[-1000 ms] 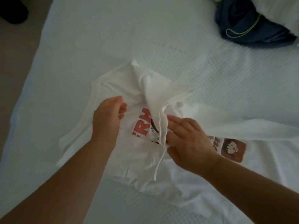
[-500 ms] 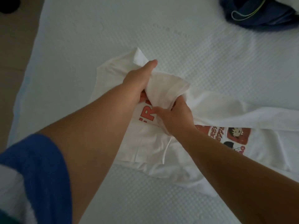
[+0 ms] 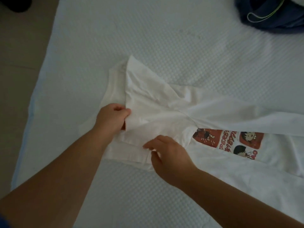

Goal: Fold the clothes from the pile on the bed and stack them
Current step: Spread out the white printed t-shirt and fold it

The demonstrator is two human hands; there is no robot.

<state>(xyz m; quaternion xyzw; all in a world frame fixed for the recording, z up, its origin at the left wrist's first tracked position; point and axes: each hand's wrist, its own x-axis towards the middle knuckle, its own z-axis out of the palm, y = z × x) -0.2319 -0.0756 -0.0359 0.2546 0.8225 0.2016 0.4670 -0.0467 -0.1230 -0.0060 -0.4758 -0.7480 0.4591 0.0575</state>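
Most of the view is being taken up by the bed (image 3: 164, 38), its white textured cover running from the far edge down to us; a strip of floor (image 3: 19, 63) is showing along the left. We are working on a white shirt (image 3: 156, 102) that is lying across the middle and right of the bed, partly bunched, with one flap of cloth rising toward a point at the far side and a long band stretching off to the right. Its red cartoon print (image 3: 230, 140) is showing on the right, between that band and the flatter cloth nearer to us. A dark blue garment (image 3: 271, 15) with a yellow-green cord is lying in a heap at the far right corner, well apart from the shirt.

We are keeping both arms bare and reaching in from the near edge. Our left hand (image 3: 111, 119) is curling closed, pinching the left edge of the raised flap between thumb and fingers. Our right hand (image 3: 169, 152) is lying on the near part of the shirt, fingers bent and nipping a small fold of cloth near the hem. The two hands are sitting near each other, with the loose flap passing between them. A sliver of blue sleeve (image 3: 3, 222) is peeking in at the bottom left corner.
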